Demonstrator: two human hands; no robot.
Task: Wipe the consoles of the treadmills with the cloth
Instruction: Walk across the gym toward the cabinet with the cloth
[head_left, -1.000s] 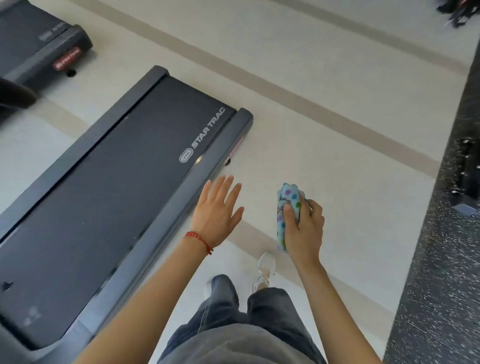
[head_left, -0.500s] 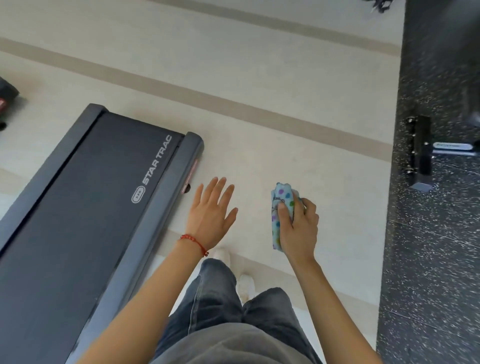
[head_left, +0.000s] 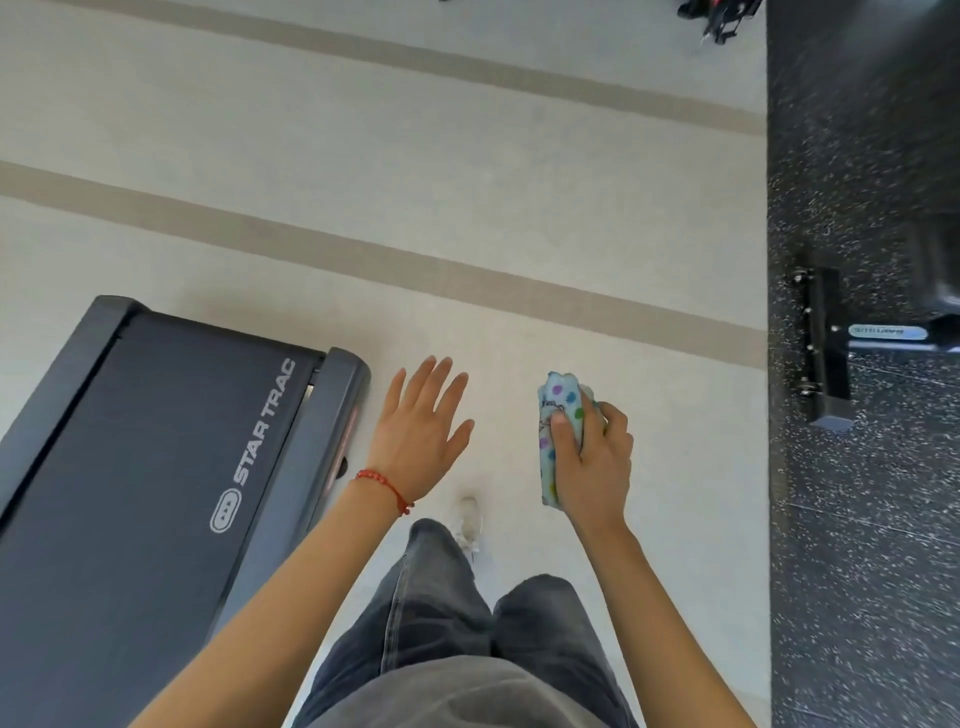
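A light blue cloth (head_left: 557, 415) with coloured dots is bunched up in my right hand (head_left: 592, 462), held out in front of me over the pale floor. My left hand (head_left: 421, 431) is open with fingers spread, holding nothing, just right of the rear end of a dark treadmill deck (head_left: 145, 457) marked STAR TRAC. Only the belt and rear frame of this treadmill show; no console is in view.
Pale floor (head_left: 467, 208) with tan stripes stretches ahead. A black speckled rubber mat (head_left: 862, 519) runs down the right side, with the base of another machine (head_left: 826, 358) on it. My legs and one white shoe (head_left: 470, 522) are below. Dark equipment (head_left: 722, 15) sits at the top.
The view has swung right as I walk: the treadmill deck slid left and lower, the second treadmill left the frame, and the mat and machine base came in. Both hands keep their pose.
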